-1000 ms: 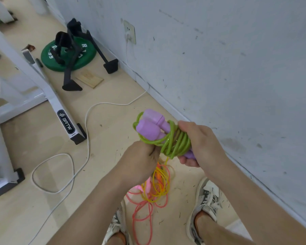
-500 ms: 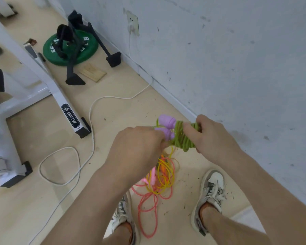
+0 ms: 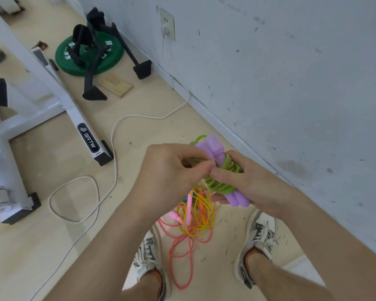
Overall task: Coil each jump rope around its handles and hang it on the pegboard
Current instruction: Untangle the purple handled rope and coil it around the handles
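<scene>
Where ropes (image 3: 195, 216) lie tangled, beige floor (image 3: 41, 246); scuffed wall (image 3: 291, 83) beside.

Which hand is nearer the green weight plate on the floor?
Left. The left hand, pinching the green rope, is on the side of the green weight plate; the right hand, gripping the purple handles, lies farther away, toward the wall.
</scene>
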Demonstrator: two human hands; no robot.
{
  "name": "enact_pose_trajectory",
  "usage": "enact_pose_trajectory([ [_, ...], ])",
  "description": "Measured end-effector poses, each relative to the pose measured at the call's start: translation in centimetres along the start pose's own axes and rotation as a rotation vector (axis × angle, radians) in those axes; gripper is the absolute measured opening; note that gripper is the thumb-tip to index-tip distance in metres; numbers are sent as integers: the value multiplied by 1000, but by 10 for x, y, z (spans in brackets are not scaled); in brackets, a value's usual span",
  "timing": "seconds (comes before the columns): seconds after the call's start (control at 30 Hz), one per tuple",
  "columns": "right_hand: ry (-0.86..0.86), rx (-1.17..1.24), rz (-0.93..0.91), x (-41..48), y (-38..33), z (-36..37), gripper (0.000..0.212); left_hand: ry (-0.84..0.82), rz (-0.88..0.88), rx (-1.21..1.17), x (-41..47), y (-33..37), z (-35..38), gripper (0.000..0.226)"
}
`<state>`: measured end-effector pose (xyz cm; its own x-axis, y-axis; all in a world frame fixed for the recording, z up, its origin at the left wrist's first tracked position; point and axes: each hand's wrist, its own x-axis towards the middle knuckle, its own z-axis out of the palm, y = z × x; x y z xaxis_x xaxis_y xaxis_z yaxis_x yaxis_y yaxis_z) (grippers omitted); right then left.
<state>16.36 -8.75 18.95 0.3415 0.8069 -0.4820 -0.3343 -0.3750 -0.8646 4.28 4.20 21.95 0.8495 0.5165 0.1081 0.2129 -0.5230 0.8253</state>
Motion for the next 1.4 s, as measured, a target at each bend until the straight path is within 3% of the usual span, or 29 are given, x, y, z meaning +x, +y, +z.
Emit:
enact_pose_trajectory([
  [0.07,49,26,-25,2,-3,4,58,24,-111,-134,1,1,-5,11],
  [0.2,205,41,-116,6,-11,-6,18,55,-231,-180,1,1,-13,8],
  [0.3,203,-46,-157,4,-11,-13,14,104,-298,-258,4,-3,-17,8],
  [0.37,159,11,-159,4,-9,-12,21,163,-373,-457,9,-7,-23,14],
  [0.43,101,123,-147,7,-7,-11,44,146,-427,-752,11,-11,-29,24],
  [0.5,50,222,-140,10,-4,-10,61,67,-408,-1042,11,-17,-35,34],
  [0.6,-31,335,-125,9,-2,-7,67,-6,-330,-1322,13,-21,-35,51],
  [0.63,-51,359,-121,9,-1,-5,67,13,-319,-1296,14,-21,-32,50],
  [0.73,-114,412,-109,9,0,-1,67,136,-245,-828,16,-19,-22,22],
  [0.8,-168,450,-113,9,3,0,68,144,-194,-686,14,-17,-21,9],
  [0.93,-301,574,-142,9,4,-1,45,119,-265,-871,14,-10,-28,24],
  [1.03,-366,644,-187,9,3,-3,42,134,-443,-1101,15,0,-23,35],
  [1.17,-392,601,-222,8,3,-3,44,77,-608,-1192,25,4,-19,64],
  [1.27,-382,518,-235,8,2,-5,45,0,-620,-1155,28,-4,-16,70],
  [1.4,-369,396,-271,8,-3,-9,50,-43,-472,-900,21,-9,-6,49],
])
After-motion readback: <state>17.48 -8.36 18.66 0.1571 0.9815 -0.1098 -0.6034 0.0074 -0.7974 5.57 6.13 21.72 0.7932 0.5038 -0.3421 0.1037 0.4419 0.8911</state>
